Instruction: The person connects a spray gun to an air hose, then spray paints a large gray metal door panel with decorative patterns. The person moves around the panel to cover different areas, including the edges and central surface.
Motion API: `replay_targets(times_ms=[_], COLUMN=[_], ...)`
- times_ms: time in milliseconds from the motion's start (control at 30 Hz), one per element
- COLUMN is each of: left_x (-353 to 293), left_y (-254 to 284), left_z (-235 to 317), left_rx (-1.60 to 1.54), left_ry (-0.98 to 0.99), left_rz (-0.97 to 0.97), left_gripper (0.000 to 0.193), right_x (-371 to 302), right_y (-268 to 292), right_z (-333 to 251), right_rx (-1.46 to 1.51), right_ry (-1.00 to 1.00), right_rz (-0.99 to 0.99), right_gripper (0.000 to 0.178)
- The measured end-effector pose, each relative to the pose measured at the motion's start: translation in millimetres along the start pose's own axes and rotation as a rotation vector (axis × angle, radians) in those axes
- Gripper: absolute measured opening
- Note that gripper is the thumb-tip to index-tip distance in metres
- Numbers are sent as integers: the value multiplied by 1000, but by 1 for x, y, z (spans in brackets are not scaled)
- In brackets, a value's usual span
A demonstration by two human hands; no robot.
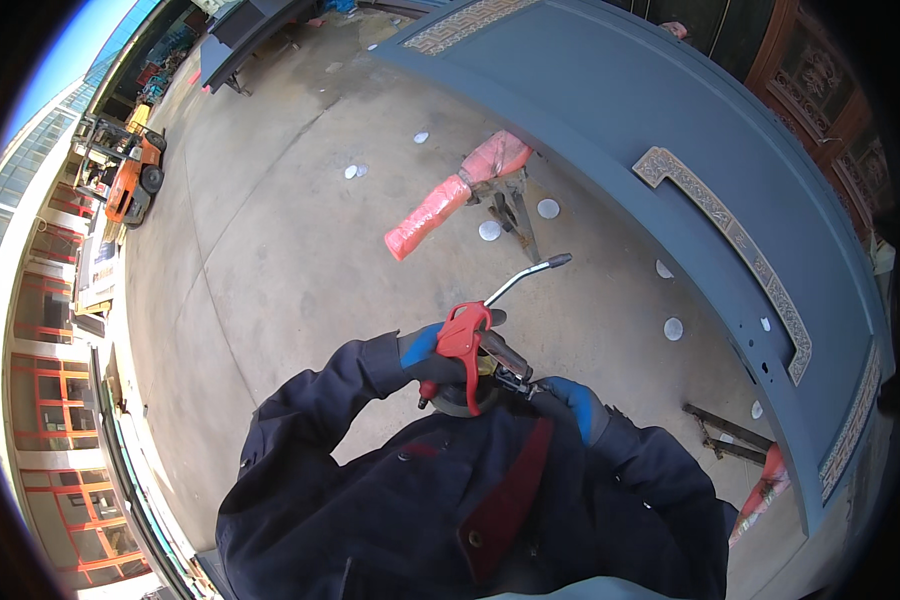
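Both hands wear dark gloves with blue backs and are close together in front of my chest. My left hand (432, 358) is closed around a red air blow gun (460, 335), whose bent silver nozzle points up and to the right. Just right of the blow gun is a dark hand tool (505, 355) with a lever-like part and metal fittings. A round dark part shows below it; its exact kind is unclear. My right hand (573, 403) is closed, its fingertips pinching the metal fitting at the tool's right end. The palm sides of both hands are hidden.
A large blue-grey panel (610, 80) with patterned trim curves across the right, raised on stands with pink-wrapped supports (440, 212). Several pale round spots lie on the concrete floor (280, 250). An orange forklift (135, 175) stands far left; a dark table-like piece (255, 40) is at the back.
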State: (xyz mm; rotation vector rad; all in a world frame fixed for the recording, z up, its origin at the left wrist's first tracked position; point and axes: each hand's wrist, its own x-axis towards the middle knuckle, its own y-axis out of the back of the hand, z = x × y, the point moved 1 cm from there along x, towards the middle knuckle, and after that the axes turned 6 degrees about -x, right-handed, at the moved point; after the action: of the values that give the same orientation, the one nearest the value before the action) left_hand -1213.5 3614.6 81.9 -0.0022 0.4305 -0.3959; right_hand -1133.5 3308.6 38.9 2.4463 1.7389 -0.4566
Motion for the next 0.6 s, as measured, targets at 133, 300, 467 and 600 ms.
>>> replay_targets(times_ms=[133, 300, 467, 600], left_x=[-6, -8, -9, -14], left_y=[2, 5, -3, 5], left_z=[-6, 27, 47, 54], left_rx=[-59, 21, 226, 181], left_ry=[111, -10, -130, -171], left_rz=[66, 57, 116, 186], left_gripper=[76, 64, 62, 74], right_x=[1, -5, 4, 25], right_y=[0, 18, 17, -6], right_z=[-12, -36, -19, 23], right_rx=[-159, -537, -436, -174], right_ry=[45, -1, -68, 121], right_rz=[79, 23, -87, -38], right_gripper=[39, 48, 48, 44])
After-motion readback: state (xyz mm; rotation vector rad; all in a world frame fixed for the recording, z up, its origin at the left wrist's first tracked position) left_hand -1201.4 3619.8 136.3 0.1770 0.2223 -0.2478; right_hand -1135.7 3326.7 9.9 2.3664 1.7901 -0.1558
